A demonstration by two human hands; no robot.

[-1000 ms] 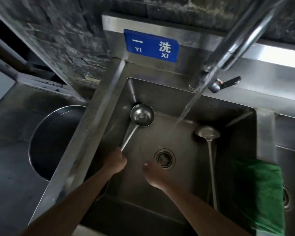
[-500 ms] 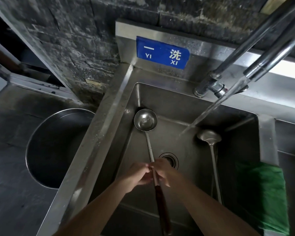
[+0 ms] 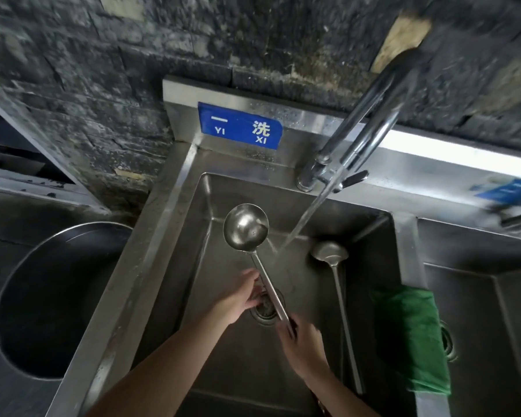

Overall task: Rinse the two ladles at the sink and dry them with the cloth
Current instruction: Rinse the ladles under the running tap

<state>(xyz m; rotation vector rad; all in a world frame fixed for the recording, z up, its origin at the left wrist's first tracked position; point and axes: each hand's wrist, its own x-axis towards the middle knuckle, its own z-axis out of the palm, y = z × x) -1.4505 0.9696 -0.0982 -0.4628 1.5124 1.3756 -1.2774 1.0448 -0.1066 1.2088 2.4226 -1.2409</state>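
A large steel ladle [image 3: 246, 226] is held over the steel sink [image 3: 175, 230], bowl up, just left of the running water stream [image 3: 309, 213]. My right hand [image 3: 303, 344] grips its dark handle low down. Beside the shaft, my left hand [image 3: 241, 296] has its fingers loosely spread and touching it. A smaller second ladle [image 3: 329, 252] lies in the sink to the right, its long handle running toward me. The green cloth [image 3: 409, 338] hangs over the divider on the right.
The tap [image 3: 358, 139] arches over the basin from the back rim. The drain [image 3: 265, 308] sits under my hands. A second basin [image 3: 478, 326] lies to the right, a round dark opening [image 3: 48, 299] in the counter to the left. A blue sign [image 3: 239, 126] marks the backsplash.
The ladle passed from my left hand to my right hand, which slid down to the dark handle. My left hand loosened beside the shaft. The bowl moved right, closer to the water.
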